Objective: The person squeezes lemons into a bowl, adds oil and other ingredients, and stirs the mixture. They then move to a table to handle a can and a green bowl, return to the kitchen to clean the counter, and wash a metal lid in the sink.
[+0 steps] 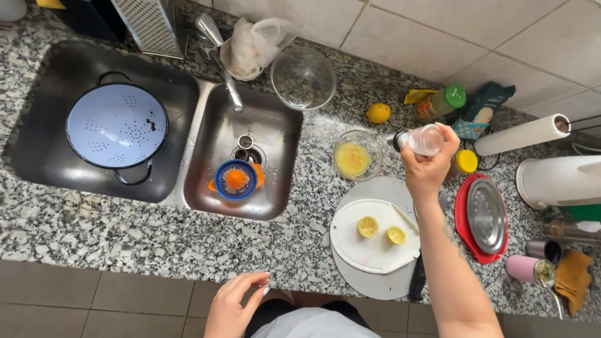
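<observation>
Above the granite tabletop (156,238), the right hand (426,166) grips a clear shaker (424,139) tilted toward the juice bowl (357,155); squeezed lemon halves (368,226) lie done; left hand (233,307) hangs open, empty.

Bright, even daylight; soft glare on the steel sink (206,156) walls, faint shadows right of it, mild wide-angle bending toward frame edges, focus sharp throughout

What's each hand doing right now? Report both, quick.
Left hand: open, holding nothing, at the counter edge.
Right hand: closed around a small clear shaker, tipped sideways beside the bowl of juice.
</observation>
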